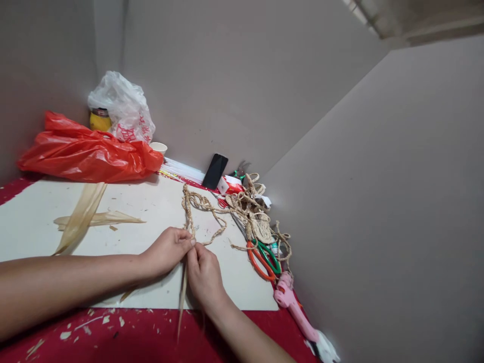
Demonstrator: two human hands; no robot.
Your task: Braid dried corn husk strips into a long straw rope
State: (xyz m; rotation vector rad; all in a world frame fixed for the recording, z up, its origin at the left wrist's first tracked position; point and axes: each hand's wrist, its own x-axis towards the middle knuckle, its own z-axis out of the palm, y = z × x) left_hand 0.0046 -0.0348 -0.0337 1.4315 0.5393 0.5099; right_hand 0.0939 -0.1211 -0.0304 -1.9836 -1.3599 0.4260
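A braided straw rope (188, 212) runs from the back of the white board (159, 201) down to my two hands. My left hand (166, 250) pinches the rope's near end with closed fingers. Right beside it, touching, my right hand (204, 275) is closed on the loose pale husk strands (183, 295) that hang down from the braid toward the red cloth. The rope loops off to the right toward a tangle of more braid (251, 206).
Dried husk leaves (85, 214) lie at left. A red plastic bag (86, 154), a white bag (123, 108) and a paper cup (159, 147) stand at the back. A black phone (215, 171), orange and green scissors (264, 259) and a pink glue gun (293, 305) line the right wall.
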